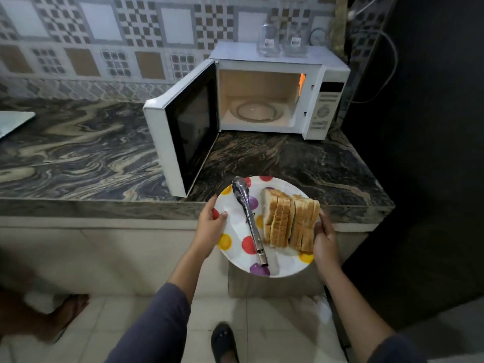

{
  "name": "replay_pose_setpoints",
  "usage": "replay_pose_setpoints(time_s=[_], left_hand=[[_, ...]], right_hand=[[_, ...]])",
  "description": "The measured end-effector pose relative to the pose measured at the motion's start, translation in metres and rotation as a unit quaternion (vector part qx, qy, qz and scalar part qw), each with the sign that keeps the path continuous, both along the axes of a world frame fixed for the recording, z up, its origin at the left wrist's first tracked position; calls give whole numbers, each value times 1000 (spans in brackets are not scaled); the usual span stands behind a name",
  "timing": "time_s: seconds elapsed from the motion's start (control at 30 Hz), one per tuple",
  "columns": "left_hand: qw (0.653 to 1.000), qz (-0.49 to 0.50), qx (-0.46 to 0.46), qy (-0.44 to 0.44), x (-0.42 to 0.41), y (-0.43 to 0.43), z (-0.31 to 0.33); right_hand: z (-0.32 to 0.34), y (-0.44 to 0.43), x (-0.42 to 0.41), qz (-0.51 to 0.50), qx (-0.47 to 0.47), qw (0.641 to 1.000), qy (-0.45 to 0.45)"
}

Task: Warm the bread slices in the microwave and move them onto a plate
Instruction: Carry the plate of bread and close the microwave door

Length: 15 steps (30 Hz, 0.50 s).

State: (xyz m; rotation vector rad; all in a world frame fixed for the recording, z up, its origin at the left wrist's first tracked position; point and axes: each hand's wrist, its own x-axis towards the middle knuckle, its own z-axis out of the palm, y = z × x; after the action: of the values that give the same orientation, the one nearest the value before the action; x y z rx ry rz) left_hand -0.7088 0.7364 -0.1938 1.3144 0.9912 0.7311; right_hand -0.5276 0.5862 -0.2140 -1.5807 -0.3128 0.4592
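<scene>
My head-worn wide-angle camera looked forward and down from close above the desk (78, 153) edge, facing the open microwave (262, 100) against the tiled wall (104, 35), floor (262, 323) visible below.

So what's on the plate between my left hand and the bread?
In the head view, metal tongs lie on the plate between the left hand and the bread slices.

Dim kitchen light is falling; the microwave (262, 98) cavity is glowing warmly, edges are bending, and the floor (275, 310) is blurring.
</scene>
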Motion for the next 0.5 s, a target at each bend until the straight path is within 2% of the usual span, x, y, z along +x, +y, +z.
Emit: replay_pose_setpoints(time_s=[0.27,0.5], left_hand=[[997,72,20,17,-96,-39,-12],[989,143,20,22,-180,-40,-16]], right_hand=[[-2,-18,-80,80,-5,997,-14],[-3,9,-150,158,-19,987,-27]])
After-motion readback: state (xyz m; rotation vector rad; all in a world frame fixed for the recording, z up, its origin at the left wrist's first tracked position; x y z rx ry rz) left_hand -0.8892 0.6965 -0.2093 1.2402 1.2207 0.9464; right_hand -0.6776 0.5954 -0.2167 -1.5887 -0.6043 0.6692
